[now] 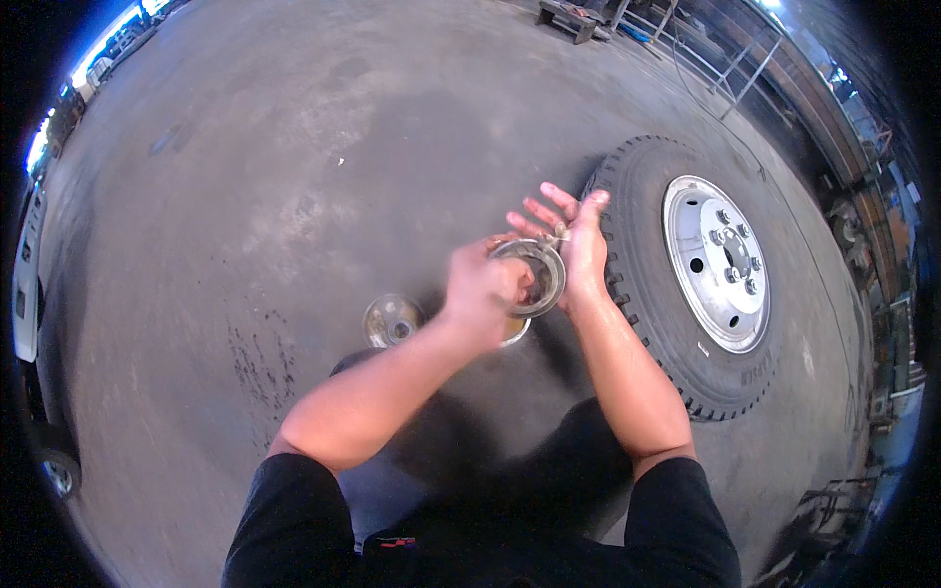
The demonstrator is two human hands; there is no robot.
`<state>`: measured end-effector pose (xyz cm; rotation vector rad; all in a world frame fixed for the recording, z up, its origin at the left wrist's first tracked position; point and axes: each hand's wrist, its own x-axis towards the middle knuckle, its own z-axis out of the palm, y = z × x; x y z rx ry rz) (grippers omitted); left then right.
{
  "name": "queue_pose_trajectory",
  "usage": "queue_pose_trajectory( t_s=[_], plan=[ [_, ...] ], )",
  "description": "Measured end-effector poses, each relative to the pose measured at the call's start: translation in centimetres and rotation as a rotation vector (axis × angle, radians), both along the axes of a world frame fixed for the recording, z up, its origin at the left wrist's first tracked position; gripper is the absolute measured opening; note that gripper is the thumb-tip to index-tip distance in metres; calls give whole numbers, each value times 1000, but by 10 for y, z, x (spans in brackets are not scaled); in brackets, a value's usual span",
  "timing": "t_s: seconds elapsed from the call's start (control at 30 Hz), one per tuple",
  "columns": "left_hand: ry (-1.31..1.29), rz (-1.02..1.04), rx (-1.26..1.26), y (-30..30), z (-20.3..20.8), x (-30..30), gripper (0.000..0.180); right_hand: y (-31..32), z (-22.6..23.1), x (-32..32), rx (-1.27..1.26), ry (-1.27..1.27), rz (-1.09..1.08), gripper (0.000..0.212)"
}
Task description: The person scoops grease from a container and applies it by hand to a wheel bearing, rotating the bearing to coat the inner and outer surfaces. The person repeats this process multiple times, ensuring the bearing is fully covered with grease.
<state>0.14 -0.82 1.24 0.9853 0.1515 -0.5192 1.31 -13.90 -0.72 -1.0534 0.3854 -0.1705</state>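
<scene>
Between my hands is a shiny metal bearing ring (559,277). My left hand (475,279) is closed round its left side, with fingers reaching into the opening; this hand is slightly blurred. Its far edge meets a dab of brownish grease (559,234) on the palm of my right hand (585,235). That hand is open and turned up, its fingers spread and smeared. Partly hidden below the ring and my left wrist is a round thing with a yellowish inside (514,330). Left of it, a round metal part with a central hole (394,321) lies on the floor.
Close by my right arm is a large truck tyre (627,196) on a silver wheel rim (720,314) with several studs. A low bench (569,20) and metal frames (745,73) stand at the far right. Part of a vehicle (27,284) shows at the left edge.
</scene>
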Motion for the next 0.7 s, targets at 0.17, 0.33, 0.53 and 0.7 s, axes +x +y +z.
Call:
queue_pose_trajectory(
  t_s=[0.17, 0.33, 0.53, 0.7],
  plan=[
    [210, 52, -127, -1, -7, 7, 9, 3, 15, -11, 10, -414, 256, 105],
    [204, -69, -203, 3, -10, 8, 11, 15, 2, -15, -225, -358, 366, 115],
    [312, -85, -265, 6, 6, 16, 6, 4, -27, -8, -695, -466, 104, 114],
    [100, 148, -229, -2, -5, 5, 13, 14, -10, -9, -193, -418, -66, 106]
  ],
)
